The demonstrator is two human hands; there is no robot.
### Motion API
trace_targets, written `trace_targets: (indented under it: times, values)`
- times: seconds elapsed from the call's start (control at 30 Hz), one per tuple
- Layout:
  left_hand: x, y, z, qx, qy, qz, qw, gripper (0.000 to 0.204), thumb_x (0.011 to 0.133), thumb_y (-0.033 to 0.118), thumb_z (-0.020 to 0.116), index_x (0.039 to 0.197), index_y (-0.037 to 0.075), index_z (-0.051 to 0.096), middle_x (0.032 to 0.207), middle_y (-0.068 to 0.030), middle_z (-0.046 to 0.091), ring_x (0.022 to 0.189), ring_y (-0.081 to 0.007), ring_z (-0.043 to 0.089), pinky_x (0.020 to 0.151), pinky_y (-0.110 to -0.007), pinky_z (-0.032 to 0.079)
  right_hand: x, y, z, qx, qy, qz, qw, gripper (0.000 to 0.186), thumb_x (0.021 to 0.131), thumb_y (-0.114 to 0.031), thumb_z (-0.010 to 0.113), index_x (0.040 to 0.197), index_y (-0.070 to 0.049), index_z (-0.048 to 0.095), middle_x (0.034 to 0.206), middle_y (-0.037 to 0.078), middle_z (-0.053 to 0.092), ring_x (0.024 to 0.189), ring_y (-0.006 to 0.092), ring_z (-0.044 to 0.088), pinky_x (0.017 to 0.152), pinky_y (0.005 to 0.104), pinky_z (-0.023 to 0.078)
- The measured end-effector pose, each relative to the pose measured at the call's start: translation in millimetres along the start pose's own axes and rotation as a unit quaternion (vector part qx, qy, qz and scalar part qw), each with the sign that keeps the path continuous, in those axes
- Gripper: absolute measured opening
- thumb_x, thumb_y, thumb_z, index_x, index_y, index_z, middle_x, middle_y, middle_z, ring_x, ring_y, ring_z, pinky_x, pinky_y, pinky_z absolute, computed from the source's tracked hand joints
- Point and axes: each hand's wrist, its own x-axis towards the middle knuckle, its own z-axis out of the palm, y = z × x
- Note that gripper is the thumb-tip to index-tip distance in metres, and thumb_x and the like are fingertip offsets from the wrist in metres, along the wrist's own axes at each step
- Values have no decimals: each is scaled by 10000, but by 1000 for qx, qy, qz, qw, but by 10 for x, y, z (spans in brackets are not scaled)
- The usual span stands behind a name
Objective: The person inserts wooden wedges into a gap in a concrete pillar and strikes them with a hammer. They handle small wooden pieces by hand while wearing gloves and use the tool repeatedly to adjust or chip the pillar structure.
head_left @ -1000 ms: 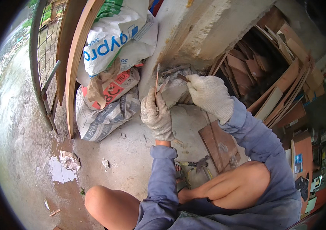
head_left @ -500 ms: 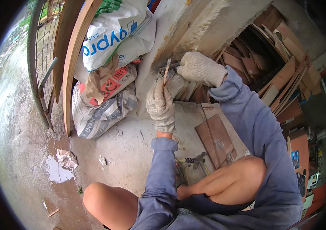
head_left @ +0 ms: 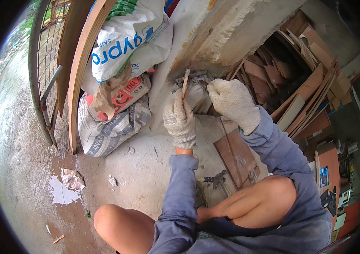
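Observation:
Upright in my gloved left hand [head_left: 179,118] is a thin wooden stick [head_left: 185,84] with a whitish tip, pinched between the fingers. My gloved right hand [head_left: 236,103] is closed to the right of it, slightly higher, with its fingertips beside a rough grey lump [head_left: 197,89] at the foot of the concrete wall [head_left: 231,38]. What the right fingers grip, if anything, is hidden. Both hands wear pale knit work gloves.
Cement-type bags [head_left: 116,114] are piled at left beside a wooden frame [head_left: 87,63]. Wood offcuts [head_left: 303,93] fill the right. A brown board [head_left: 235,156] and a hammer [head_left: 218,179] lie near my knee. Crumpled paper [head_left: 73,180] sits at a wet patch.
My right hand has moved down and to the right, away from the stick, uncovering more of the grey lump. My left hand keeps its hold on the stick, nearly still.

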Motion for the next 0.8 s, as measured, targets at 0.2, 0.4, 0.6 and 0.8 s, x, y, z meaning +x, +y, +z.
trace_targets:
  times: [0.2, 0.4, 0.6, 0.8]
  values:
    - [-10, -11, -22, 5, -3, -11, 1000, 269, 941, 32, 666, 1206, 63, 699, 898, -130, 683, 767, -289, 646, 695, -392, 534, 46, -36, 178, -55, -2, -29, 998, 115, 874, -137, 622, 816, -41, 650, 689, 190, 674, 711, 367, 717, 615, 472, 566]
    - [10, 32, -57, -11, -3, -12, 1000, 271, 938, 28, 676, 1206, 60, 703, 884, -127, 674, 751, -276, 640, 680, -384, 530, 46, 47, 173, -50, -65, -86, 993, 124, 917, -157, 632, 914, -35, 655, 689, 216, 646, 679, 411, 675, 623, 508, 539]
    - [55, 109, -147, 3, -3, -12, 1000, 314, 913, 5, 677, 1222, 60, 695, 858, -129, 666, 731, -286, 634, 667, -391, 527, 386, -8, 14, -80, -142, -119, 979, 132, 810, -117, 621, 810, -19, 710, 760, 202, 702, 766, 366, 727, 677, 485, 582]
    - [194, 43, -66, -13, -18, 29, 999, 275, 894, 21, 698, 1165, 63, 719, 908, -160, 693, 805, -336, 680, 728, -428, 553, 473, 293, 100, -148, -75, -219, 962, 158, 844, -132, 598, 808, -10, 692, 828, 201, 686, 816, 382, 697, 737, 482, 567]
